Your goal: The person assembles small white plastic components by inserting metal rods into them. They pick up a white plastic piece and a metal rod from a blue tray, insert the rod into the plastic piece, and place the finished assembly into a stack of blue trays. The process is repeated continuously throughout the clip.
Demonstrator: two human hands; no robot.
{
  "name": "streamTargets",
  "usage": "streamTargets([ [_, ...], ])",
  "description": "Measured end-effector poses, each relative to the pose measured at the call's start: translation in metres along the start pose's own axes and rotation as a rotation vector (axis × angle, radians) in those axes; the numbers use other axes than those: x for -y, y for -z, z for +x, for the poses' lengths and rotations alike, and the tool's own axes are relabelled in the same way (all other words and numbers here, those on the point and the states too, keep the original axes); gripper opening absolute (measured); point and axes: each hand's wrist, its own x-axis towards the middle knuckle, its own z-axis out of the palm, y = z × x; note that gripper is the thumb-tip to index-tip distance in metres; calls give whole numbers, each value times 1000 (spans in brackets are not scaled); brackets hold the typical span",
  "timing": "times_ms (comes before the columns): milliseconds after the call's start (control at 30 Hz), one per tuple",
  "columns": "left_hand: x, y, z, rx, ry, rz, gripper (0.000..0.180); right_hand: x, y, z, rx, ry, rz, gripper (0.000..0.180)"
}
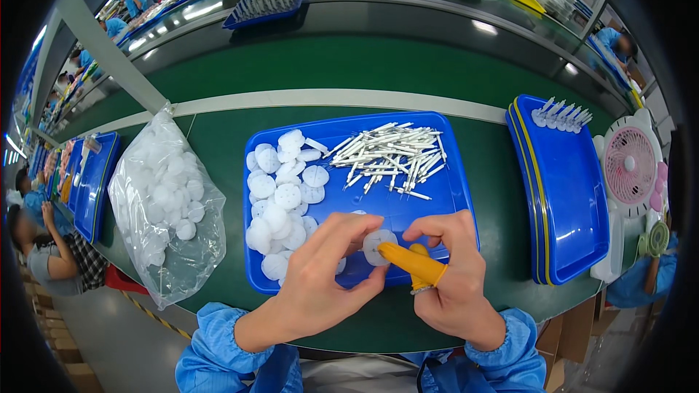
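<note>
At lower centre of the frame, I see left hand (320, 284) and right hand (451, 276) pinched together on one white disc (378, 245), orange finger cots (411, 262) presumably for grip. They hover over the blue tray's (444, 204) near edge. Mid-frame, heaped discs (280, 200) lie left and white stems (389, 159) right, sorted within reach. Far left a clear bag of discs (169, 204); right, stacked blue trays (568, 189).

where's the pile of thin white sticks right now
The white sticks lie in the far right part of the blue tray, right of the white discs and beyond both hands.
</note>
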Motion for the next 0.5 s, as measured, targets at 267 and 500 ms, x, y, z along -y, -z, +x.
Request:
streamTargets([
  [267, -5, 0, 2, 22, 15, 6, 60, -6, -4, 1, -11, -41, -85, 52],
  [500, 0, -1, 0, 6, 34, -31, 61, -3, -3, 0, 3, -25, -24, 52],
])
